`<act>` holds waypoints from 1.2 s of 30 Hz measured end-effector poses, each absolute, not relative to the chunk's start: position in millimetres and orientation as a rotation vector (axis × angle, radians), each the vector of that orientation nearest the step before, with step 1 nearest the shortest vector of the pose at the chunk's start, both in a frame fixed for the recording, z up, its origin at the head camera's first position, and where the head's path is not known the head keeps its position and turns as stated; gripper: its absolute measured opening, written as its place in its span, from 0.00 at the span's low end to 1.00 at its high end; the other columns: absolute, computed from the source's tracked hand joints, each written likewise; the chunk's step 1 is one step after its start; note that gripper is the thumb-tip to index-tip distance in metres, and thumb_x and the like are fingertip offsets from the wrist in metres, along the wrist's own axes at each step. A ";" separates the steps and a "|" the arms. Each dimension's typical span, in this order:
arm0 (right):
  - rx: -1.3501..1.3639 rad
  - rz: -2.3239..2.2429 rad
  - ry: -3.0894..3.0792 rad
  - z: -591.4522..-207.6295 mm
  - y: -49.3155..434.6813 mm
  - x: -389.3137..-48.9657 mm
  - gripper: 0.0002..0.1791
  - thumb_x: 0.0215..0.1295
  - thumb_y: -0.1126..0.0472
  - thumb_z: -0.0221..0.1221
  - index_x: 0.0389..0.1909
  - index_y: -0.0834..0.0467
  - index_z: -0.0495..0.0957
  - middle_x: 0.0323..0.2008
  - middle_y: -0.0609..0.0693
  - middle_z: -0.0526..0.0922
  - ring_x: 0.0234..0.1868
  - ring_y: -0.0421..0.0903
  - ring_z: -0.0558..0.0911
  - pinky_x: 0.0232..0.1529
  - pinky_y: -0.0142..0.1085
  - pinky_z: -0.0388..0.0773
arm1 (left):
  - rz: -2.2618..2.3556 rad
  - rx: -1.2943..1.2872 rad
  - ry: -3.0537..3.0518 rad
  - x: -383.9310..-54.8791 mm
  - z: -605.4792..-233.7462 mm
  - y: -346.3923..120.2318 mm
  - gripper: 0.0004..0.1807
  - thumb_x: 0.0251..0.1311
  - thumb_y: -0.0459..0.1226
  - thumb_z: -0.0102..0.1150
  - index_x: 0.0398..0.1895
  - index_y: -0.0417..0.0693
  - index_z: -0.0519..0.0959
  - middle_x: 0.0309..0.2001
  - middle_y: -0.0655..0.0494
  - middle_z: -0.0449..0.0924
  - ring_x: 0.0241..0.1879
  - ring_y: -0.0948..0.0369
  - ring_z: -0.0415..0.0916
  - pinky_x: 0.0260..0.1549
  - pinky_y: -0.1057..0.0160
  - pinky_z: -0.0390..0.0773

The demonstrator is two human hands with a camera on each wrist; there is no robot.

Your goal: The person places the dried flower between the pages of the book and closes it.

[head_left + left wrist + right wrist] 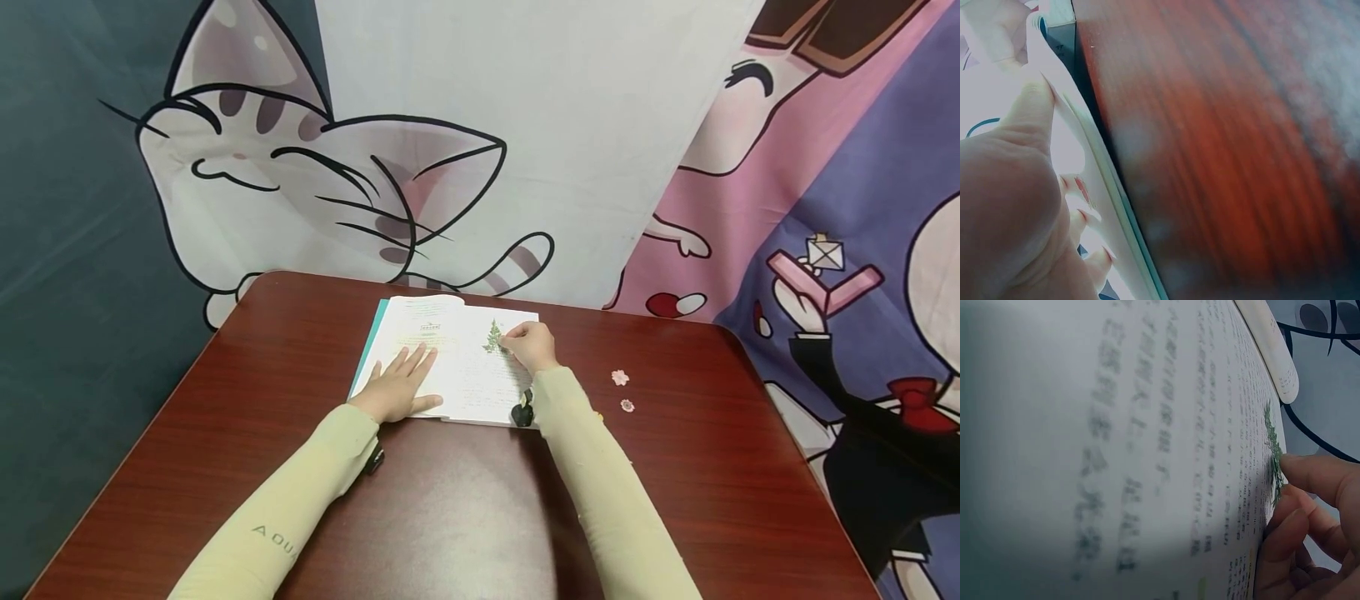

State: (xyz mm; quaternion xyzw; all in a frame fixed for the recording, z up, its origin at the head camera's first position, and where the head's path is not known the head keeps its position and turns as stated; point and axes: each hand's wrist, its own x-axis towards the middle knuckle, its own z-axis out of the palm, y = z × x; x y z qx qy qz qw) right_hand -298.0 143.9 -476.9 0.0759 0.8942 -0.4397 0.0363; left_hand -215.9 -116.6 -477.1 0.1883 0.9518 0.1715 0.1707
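Observation:
An open book [480, 392] with printed pages lies on the table. My left hand [393, 392] rests spread on its left page, fingers straight; in the left wrist view its thumb [1032, 109] lies by the page edge. A flat green leaf sprig [492, 337], like a small fern, is on the upper part of the right page. My right hand [531, 343] holds the sprig's right edge with bent fingers. In the right wrist view the index finger [1316, 475] touches the sprig [1274, 456], with the thumb [1285, 534] close below.
Right of the book on the brown table [450, 517] lie a pink flower [619, 377] and a smaller pale flower [627, 406]. Something yellow shows partly behind the right sleeve [592, 467]. A cartoon cloth [585, 150] hangs behind the table's far edge.

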 end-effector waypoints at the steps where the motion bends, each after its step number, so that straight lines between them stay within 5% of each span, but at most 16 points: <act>1: 0.232 -1.348 2.750 -476.8 143.9 -297.8 0.07 0.64 0.60 0.69 0.33 0.60 0.85 0.31 0.53 0.84 0.24 0.43 0.79 0.31 0.37 0.78 | 0.488 0.536 2.702 -215.6 -476.6 -116.5 0.47 0.73 0.59 0.49 0.83 0.49 0.41 0.83 0.46 0.34 0.80 0.42 0.32 0.70 0.29 0.37; 17: 0.105 -1.503 2.717 -470.2 159.2 -285.0 0.05 0.67 0.64 0.64 0.40 0.62 0.82 0.33 0.55 0.81 0.26 0.47 0.81 0.28 0.34 0.80 | 0.496 0.535 2.704 -214.2 -475.1 -117.6 0.47 0.74 0.58 0.49 0.83 0.48 0.42 0.82 0.46 0.34 0.80 0.41 0.33 0.70 0.29 0.37; 36: 0.251 -1.357 2.900 -473.2 186.6 -253.2 0.12 0.63 0.63 0.62 0.45 0.64 0.83 0.36 0.56 0.82 0.39 0.52 0.78 0.40 0.42 0.76 | 0.506 0.539 2.700 -213.3 -474.1 -117.1 0.47 0.73 0.58 0.49 0.83 0.48 0.41 0.83 0.46 0.34 0.80 0.41 0.33 0.70 0.29 0.36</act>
